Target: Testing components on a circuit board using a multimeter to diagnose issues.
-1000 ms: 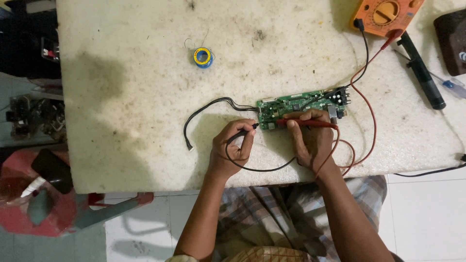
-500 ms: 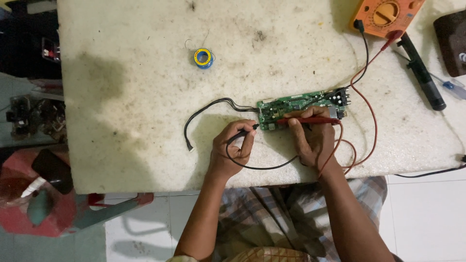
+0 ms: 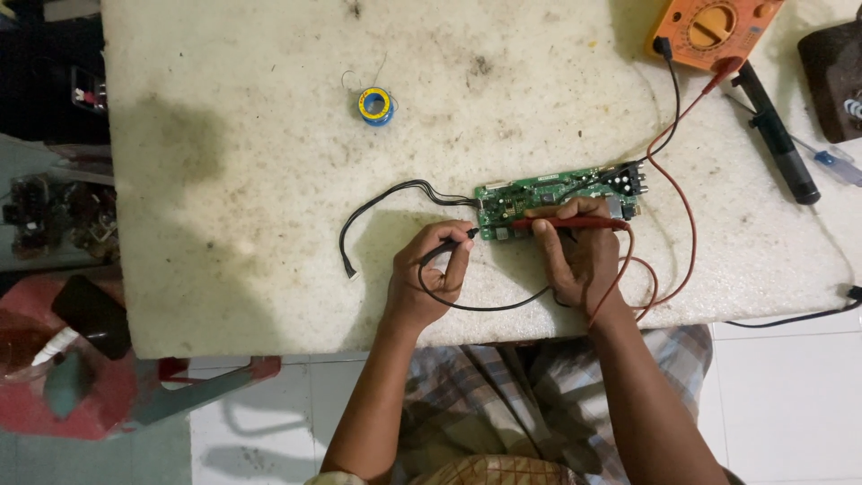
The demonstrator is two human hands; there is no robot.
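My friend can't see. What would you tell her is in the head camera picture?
A person's left hand presses a black probe and the right hand a red probe onto a green circuit board on a stained white table. Their wires run to an orange meter; a solder spool lies farther away.

The circuit board [image 3: 557, 199] lay near the tabletop's [image 3: 269, 180] front edge, right of centre. A solder spool [image 3: 375, 105] sat behind it, leftward; the multimeter [image 3: 714, 29] occupied the rear right corner.
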